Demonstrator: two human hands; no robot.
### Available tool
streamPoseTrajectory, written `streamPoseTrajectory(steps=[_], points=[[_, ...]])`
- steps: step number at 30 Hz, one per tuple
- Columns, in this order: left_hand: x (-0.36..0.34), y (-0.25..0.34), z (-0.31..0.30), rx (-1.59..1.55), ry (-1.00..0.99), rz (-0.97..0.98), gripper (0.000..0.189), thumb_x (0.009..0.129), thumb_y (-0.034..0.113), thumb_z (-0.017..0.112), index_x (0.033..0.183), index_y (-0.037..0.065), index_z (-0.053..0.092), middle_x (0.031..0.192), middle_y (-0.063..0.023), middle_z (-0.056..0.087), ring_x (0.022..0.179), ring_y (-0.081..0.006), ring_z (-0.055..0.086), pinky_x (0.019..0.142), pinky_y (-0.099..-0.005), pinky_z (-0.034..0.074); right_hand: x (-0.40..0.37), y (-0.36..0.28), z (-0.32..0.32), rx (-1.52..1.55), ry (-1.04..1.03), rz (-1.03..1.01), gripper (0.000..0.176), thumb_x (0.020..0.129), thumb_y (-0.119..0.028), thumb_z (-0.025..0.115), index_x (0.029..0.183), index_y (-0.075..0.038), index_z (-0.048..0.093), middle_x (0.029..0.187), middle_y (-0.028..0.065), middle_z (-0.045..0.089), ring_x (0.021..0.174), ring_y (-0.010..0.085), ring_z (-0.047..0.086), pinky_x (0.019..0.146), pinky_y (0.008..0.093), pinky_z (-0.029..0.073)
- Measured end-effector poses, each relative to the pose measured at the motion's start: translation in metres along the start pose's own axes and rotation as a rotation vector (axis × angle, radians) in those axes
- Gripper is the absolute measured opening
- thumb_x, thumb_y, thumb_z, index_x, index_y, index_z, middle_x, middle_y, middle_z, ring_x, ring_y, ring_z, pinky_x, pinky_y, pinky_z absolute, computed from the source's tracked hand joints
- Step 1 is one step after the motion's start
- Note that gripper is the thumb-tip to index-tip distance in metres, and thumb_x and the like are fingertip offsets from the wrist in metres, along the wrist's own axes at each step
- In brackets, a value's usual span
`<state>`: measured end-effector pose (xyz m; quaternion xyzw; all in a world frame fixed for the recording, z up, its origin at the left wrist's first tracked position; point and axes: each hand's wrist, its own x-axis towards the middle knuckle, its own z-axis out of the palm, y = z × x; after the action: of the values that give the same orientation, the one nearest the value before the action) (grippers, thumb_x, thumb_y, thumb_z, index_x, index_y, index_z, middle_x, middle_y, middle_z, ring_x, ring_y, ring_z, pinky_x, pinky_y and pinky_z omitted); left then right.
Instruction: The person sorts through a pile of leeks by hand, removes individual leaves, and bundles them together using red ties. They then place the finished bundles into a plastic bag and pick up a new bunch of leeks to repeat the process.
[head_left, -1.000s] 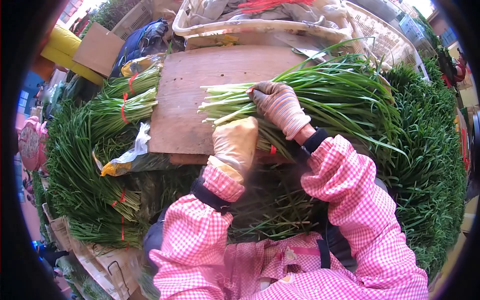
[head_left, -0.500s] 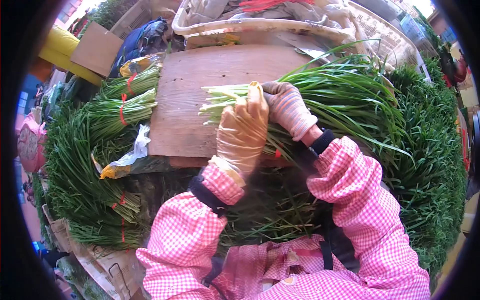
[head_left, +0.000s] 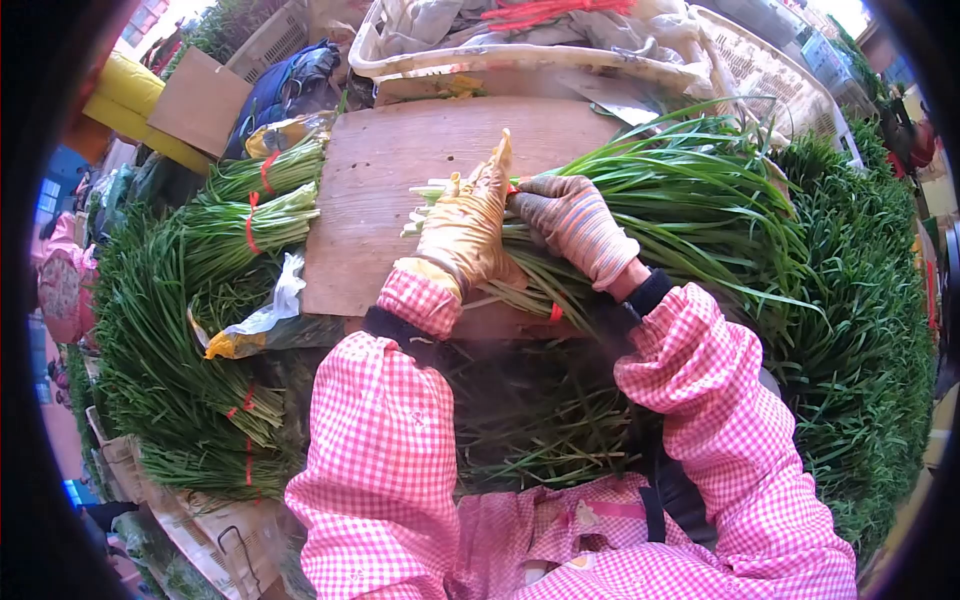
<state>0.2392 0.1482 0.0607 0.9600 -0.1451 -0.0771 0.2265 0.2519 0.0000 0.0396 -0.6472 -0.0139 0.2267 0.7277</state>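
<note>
A bunch of long green stalks with pale ends lies across the wooden board, its leaves toward the right. My left hand, in a tan glove, rests over the pale ends with its fingers stretched out toward the far side. Beside it on the right, my right hand, in a striped glove, is closed, its fingertips pinching a red tie at the bunch. Below my hands, more stalks with a red band stick out over the near edge of the board.
Tied green bundles are piled at the left, near a crumpled plastic bag. A white crate with red ties stands beyond the board. A large heap of greens fills the right side.
My left hand has shifted left and its curled fingers have straightened. My right hand has moved slightly left and down, and a bit of red tie now shows at its fingertips.
</note>
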Motion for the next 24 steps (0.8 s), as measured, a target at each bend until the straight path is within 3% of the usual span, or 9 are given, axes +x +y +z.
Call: streamPoseTrajectory(steps=[3,6,7,11,15,17,19,20,24], points=[[0.008,0.002,-0.005,0.045,-0.15,-0.023,0.132,0.034,0.033,0.089,0.142,0.008,0.018,0.136,-0.0176,0.04,0.126,-0.0295,0.039,0.105,-0.043,0.03,0.002,-0.006,-0.002,-0.118,-0.066,-0.009,0.02,0.084,-0.015,0.065,0.098,-0.001,0.066,0.064,-0.0048,0.055,0.051,0.0026,0.043,0.045,0.0195,0.033],[0.012,-0.014,0.011,0.176,-0.092,0.089,0.12,0.036,0.039,0.087,0.138,0.011,0.032,0.135,-0.0155,0.043,0.122,-0.0312,0.043,0.099,-0.0447,0.036,-0.015,-0.013,0.0,-0.656,0.097,-0.276,0.029,0.081,-0.025,0.067,0.099,-0.001,0.065,0.067,0.0133,0.062,0.059,0.0272,0.058,0.059,0.0371,0.047],[0.014,-0.014,0.011,0.219,-0.082,0.083,0.117,0.036,0.038,0.087,0.137,0.011,0.034,0.133,-0.0159,0.044,0.12,-0.0321,0.045,0.098,-0.0426,0.037,-0.035,-0.017,0.005,-0.808,0.248,-0.362,0.048,0.078,-0.033,0.067,0.115,-0.005,0.056,0.084,0.0213,0.062,0.08,0.0385,0.059,0.073,0.0438,0.047],[0.007,-0.009,0.009,0.255,-0.042,0.087,0.111,0.038,0.038,0.086,0.135,0.014,0.038,0.134,-0.0173,0.043,0.118,-0.0347,0.046,0.095,-0.0397,0.04,-0.098,-0.02,0.007,-1.529,0.114,-0.703,0.08,0.059,-0.032,0.078,0.129,-0.013,0.045,0.124,0.0126,0.047,0.113,0.0309,0.046,0.093,0.0416,0.038],[0.003,-0.007,0.003,0.247,-0.061,0.089,0.114,0.039,0.043,0.085,0.137,0.011,0.035,0.135,-0.0172,0.042,0.122,-0.0338,0.042,0.098,-0.0393,0.037,-0.097,0.006,-0.02,-1.801,0.158,-0.766,0.047,0.079,-0.014,0.048,0.125,-0.015,0.049,0.119,0.0085,0.052,0.107,0.0255,0.052,0.09,0.0399,0.04],[0.003,-0.012,0.008,0.216,-0.042,0.141,0.116,0.039,0.045,0.084,0.137,0.009,0.034,0.136,-0.0169,0.041,0.123,-0.0334,0.041,0.099,-0.039,0.035,-0.083,-0.017,-0.031,-1.829,0.08,-0.841,0.035,0.079,-0.015,0.049,0.114,-0.014,0.053,0.104,0.0053,0.056,0.092,0.0225,0.056,0.08,0.0374,0.044],[0.004,-0.009,0.004,0.179,-0.15,0.097,0.122,0.039,0.046,0.084,0.141,0.011,0.026,0.143,-0.0153,0.031,0.129,-0.032,0.034,0.103,-0.0438,0.029,-0.065,-0.03,-0.037,-1.922,-0.072,-0.81,0.031,0.079,-0.016,0.05,0.11,-0.016,0.055,0.103,0.0049,0.056,0.09,0.0215,0.057,0.077,0.0367,0.045],[0.005,-0.008,0.0,0.166,-0.202,0.073,0.126,0.038,0.046,0.085,0.142,0.012,0.023,0.147,-0.0144,0.025,0.132,-0.0313,0.03,0.105,-0.0462,0.026,-0.056,-0.028,-0.049,-1.834,-0.07,-0.986,0.029,0.078,-0.016,0.051,0.107,-0.018,0.056,0.103,0.0055,0.056,0.088,0.0221,0.057,0.075,0.0361,0.046],[0.005,-0.008,0.003,0.148,-0.223,0.085,0.134,0.036,0.053,0.084,0.143,0.01,0.016,0.147,-0.0148,0.025,0.134,-0.0326,0.025,0.107,-0.0526,0.02,-0.032,-0.029,-0.072,-1.629,-0.257,-0.959,0.033,0.079,-0.015,0.054,0.11,-0.024,0.059,0.104,0.0049,0.059,0.092,0.0274,0.057,0.075,0.0386,0.046]])
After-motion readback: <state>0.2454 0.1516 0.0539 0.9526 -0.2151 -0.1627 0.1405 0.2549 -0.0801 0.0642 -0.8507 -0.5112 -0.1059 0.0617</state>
